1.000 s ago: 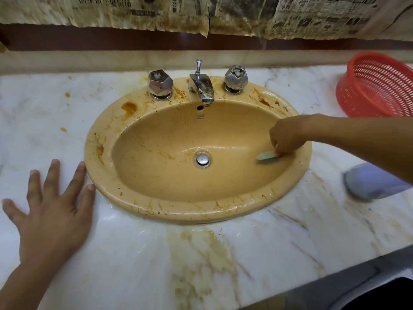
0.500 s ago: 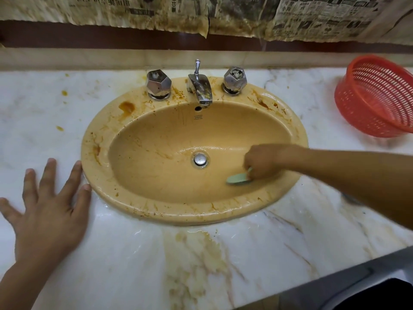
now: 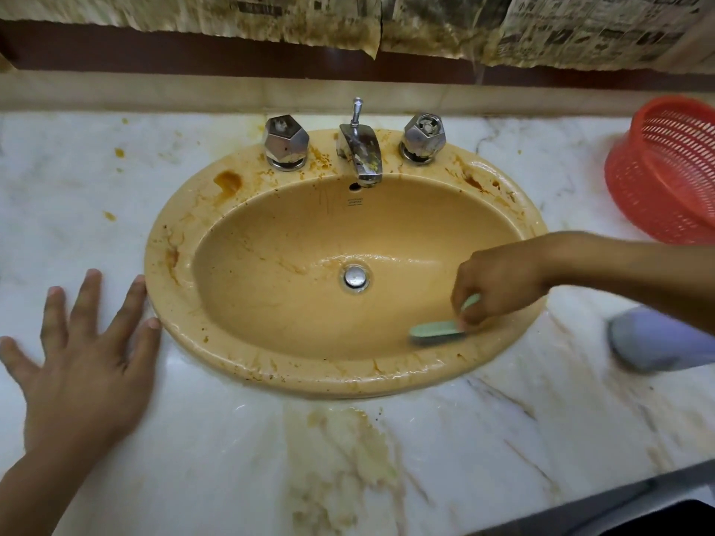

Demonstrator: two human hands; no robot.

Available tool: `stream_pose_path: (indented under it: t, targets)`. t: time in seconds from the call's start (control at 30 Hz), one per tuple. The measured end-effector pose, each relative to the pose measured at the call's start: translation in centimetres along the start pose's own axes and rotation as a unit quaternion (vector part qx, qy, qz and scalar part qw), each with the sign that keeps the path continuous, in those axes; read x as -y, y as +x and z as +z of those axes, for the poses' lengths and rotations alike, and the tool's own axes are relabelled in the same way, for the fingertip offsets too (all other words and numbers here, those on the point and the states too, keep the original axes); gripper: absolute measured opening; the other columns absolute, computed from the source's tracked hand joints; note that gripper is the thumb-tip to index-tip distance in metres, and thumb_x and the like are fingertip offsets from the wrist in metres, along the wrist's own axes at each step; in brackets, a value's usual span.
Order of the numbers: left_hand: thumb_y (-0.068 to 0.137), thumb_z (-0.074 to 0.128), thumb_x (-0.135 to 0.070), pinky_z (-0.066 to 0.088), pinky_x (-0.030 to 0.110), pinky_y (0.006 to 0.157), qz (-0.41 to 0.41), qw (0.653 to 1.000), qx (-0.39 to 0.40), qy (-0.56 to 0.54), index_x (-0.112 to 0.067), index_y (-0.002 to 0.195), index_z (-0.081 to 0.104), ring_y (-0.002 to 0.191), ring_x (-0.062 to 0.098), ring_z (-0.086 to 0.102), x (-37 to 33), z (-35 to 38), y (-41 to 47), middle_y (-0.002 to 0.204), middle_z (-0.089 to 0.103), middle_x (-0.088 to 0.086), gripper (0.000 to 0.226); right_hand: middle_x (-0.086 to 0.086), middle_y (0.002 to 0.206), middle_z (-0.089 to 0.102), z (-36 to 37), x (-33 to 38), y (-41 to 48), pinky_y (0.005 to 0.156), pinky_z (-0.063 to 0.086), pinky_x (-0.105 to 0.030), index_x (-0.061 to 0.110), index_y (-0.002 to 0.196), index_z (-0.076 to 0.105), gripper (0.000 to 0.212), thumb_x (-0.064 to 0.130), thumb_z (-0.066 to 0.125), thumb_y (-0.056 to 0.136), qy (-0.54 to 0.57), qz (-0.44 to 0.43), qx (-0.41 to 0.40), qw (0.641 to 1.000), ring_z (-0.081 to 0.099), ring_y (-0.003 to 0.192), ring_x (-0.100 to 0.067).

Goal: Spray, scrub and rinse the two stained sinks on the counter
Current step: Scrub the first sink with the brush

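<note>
R hand (image 3: pixel 499 288) grips green brush (image 3: pixel 437 331) vs sink (image 3: pixel 271 365) inner wall, front-right of drain (image 3: pixel 355 278). L hand (image 3: pixel 87 365) flat on counter (image 3: pixel 232 458), fingertips touching rim (brown stains on rim). Red basket (image 3: pixel 665 176) far right.

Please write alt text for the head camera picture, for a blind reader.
A right hand grips a pale green scrub brush against the near right wall of a stained, oval, tan ceramic sink. The left hand rests flat, fingers spread, on the white marble counter beside it. A red plastic basket sits at far right.
</note>
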State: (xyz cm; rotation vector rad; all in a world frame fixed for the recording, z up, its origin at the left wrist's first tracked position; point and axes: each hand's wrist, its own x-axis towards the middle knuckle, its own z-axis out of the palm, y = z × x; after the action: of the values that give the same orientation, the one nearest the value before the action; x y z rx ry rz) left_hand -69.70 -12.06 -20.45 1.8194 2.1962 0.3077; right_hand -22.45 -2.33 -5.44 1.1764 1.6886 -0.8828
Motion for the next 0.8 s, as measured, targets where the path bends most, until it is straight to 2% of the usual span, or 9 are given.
stream_pose_path:
  t: [0.07,0.2,0.33,0.37,0.43,0.5,0.6,0.7,0.8]
  targets:
    - [0.100,0.016,-0.071,0.013,0.071,0.121,0.000,1.000,0.000,-0.023,-0.064,0.154,0.012,0.160,0.025,0.002,0.6,0.6,0.2,0.168,-0.011,-0.025,0.055,0.007,0.084,0.069,-1.0,-2.5,-2.4,0.066,0.061,-0.041,0.037,0.085,0.073,0.027,0.059,0.058,0.082,-0.062,0.047,0.012,0.997,0.063,0.071,-0.020]
    - [0.098,0.019,-0.073,0.012,0.070,0.121,0.000,0.997,-0.006,-0.072,-0.063,0.154,0.017,0.160,0.018,-0.003,1.1,1.3,0.8,0.169,-0.008,-0.025,0.057,0.005,0.093,0.069,-1.5,-6.5,-4.1,0.079,0.062,-0.048,0.031,0.090,0.072,0.037,0.059,0.052,0.076,-0.109,0.146,-0.039,0.982,0.071,0.085,-0.026]
    - [0.098,0.020,-0.073,0.011,0.069,0.121,0.008,0.997,-0.005,-0.076,-0.062,0.155,0.017,0.160,0.017,-0.003,1.2,1.4,0.9,0.170,-0.007,-0.024,0.058,-0.005,0.087,0.070,0.7,-4.6,-3.5,0.054,0.056,-0.038,0.026,0.087,0.072,0.026,0.047,0.057,0.089,-0.051,0.119,-0.040,0.991,0.059,0.062,-0.023]
    - [0.098,0.020,-0.073,0.011,0.069,0.121,0.007,0.997,-0.007,-0.077,-0.062,0.155,0.018,0.160,0.017,-0.003,1.2,1.3,0.8,0.170,-0.006,-0.024,0.058,-0.003,0.088,0.071,1.3,-3.9,-3.4,0.056,0.057,-0.038,0.027,0.088,0.073,0.027,0.049,0.057,0.089,-0.042,0.109,-0.036,0.993,0.062,0.064,-0.023]
    - [0.098,0.021,-0.072,0.011,0.068,0.122,0.006,0.997,-0.010,-0.074,-0.061,0.155,0.018,0.160,0.017,-0.002,1.2,1.4,0.8,0.170,-0.006,-0.024,0.058,-0.001,0.095,0.072,1.3,-4.1,-2.7,0.075,0.061,-0.042,0.025,0.094,0.074,0.034,0.053,0.055,0.088,-0.079,0.123,-0.048,0.988,0.068,0.083,-0.025]
    - [0.098,0.020,-0.073,0.010,0.068,0.122,0.006,0.998,-0.008,-0.068,-0.062,0.155,0.017,0.160,0.018,-0.003,1.2,1.4,0.8,0.170,-0.007,-0.024,0.058,-0.002,0.099,0.069,-0.4,-5.1,-2.2,0.083,0.058,-0.040,0.022,0.101,0.073,0.037,0.052,0.055,0.093,-0.151,0.173,-0.076,0.970,0.066,0.091,-0.024]
    - [0.099,0.019,-0.073,0.011,0.070,0.121,0.002,0.998,-0.011,-0.063,-0.063,0.155,0.016,0.160,0.018,-0.003,0.9,1.3,0.6,0.169,-0.009,-0.025,0.057,0.000,0.098,0.062,-3.3,-5.3,-1.3,0.075,0.056,-0.035,0.024,0.105,0.070,0.029,0.045,0.052,0.096,-0.235,0.224,-0.146,0.935,0.065,0.088,-0.024]
    - [0.099,0.019,-0.073,0.013,0.070,0.121,-0.003,0.998,-0.017,-0.057,-0.065,0.154,0.016,0.160,0.017,-0.001,0.8,1.3,0.5,0.168,-0.010,-0.027,0.055,-0.003,0.094,0.065,-5.4,-3.3,0.8,0.059,0.045,-0.032,0.019,0.105,0.065,0.021,0.021,0.045,0.098,-0.337,0.163,-0.271,0.887,0.068,0.085,-0.029]
    - [0.099,0.020,-0.072,0.014,0.070,0.121,-0.003,0.998,-0.022,-0.059,-0.065,0.153,0.019,0.160,0.017,0.002,0.8,1.2,0.6,0.168,-0.008,-0.027,0.054,-0.007,0.080,0.067,-6.8,-2.3,3.4,0.043,0.023,-0.025,0.008,0.114,0.063,0.029,0.011,0.046,0.091,-0.418,0.121,-0.359,0.825,0.064,0.054,-0.029]
